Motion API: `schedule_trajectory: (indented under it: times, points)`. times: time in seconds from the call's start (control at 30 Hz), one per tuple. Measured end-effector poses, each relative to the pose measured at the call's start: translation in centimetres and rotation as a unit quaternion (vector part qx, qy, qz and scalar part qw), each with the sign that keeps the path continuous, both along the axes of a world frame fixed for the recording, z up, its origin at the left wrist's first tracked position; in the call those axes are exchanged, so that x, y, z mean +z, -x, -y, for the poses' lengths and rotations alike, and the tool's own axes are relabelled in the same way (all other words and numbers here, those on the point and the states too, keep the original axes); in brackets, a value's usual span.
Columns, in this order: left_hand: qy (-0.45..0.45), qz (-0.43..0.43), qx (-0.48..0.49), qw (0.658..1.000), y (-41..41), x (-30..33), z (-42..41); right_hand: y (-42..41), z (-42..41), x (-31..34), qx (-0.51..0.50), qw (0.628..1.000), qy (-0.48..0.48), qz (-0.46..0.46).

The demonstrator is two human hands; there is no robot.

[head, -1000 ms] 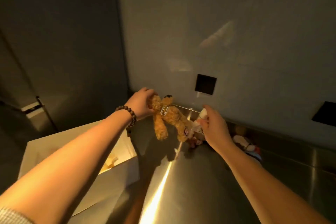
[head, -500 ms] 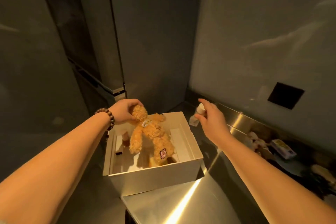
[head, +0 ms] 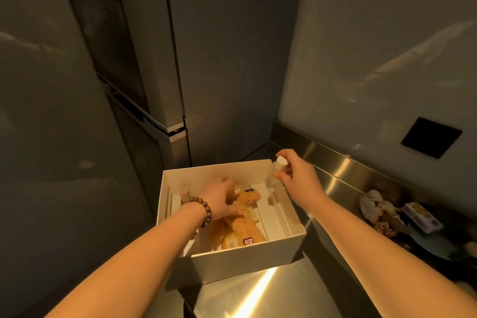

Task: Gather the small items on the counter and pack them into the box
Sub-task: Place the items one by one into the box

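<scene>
Our left hand is down inside the white box, motion-blurred, lying on the upper body of the tan teddy bear; whether the fingers grip the bear or just press it down, we cannot tell. The bear lies flat in the box, long axis running from the head just beyond our left fingers back toward us, feet and label at the near wall. Our right hand pinches a small clear bottle with a white cap, thumb and fingertips curled round it, holding it roughly upright above the box's far right corner, cap up, base right at the rim. So the bottle sits just left of our right hand and the open box interior is down-left of it, free floor showing right of the bear under that corner. The right hand is the one nearer that slot; we judge the next move is a short drop of the bottle into it while the left lets go of the bear. More items wait on the steel counter well off to the right of our right forearm: a pale crumpled thing and a small printed packet, the rest too dark to name.
</scene>
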State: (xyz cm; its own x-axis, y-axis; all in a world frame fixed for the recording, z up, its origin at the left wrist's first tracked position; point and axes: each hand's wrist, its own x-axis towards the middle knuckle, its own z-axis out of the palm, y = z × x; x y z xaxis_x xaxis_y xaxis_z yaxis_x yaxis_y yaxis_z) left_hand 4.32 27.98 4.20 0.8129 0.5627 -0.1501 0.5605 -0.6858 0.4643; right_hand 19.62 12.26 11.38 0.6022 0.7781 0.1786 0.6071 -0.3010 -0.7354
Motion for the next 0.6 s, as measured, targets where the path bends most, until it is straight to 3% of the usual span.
schedule_trajectory:
  times: [0.1, 0.2, 0.3, 0.37, 0.47, 0.6]
  points:
    - [-0.096, -0.111, -0.061, 0.987, -0.6, -2.3, 0.5, -0.2, -0.7, -0.4, 0.004, 1.000, 0.003, -0.009]
    - [-0.137, -0.118, -0.070, 0.981, -1.5, -2.1, 0.7, -0.6, -1.2, -0.6, -0.003, 1.000, 0.001, 0.009]
    - [-0.083, 0.073, 0.002, 0.994, -3.1, 0.2, 0.8, -1.0, -1.6, -0.7, 0.005, 1.000, 0.001, 0.009]
    - [0.005, 0.205, 0.026, 0.978, -4.4, 2.0, 1.0, -1.1, -2.0, -0.8, 0.017, 1.000, 0.000, 0.003]
    - [0.079, 0.261, -0.002, 0.962, -6.1, 3.6, 1.7, -1.2, -2.7, -1.0, 0.022, 1.000, -0.007, -0.001]
    - [0.091, 0.270, 0.020, 0.958, -7.1, 2.9, 1.6, -1.8, -3.1, -1.5, 0.022, 1.000, 0.004, -0.018]
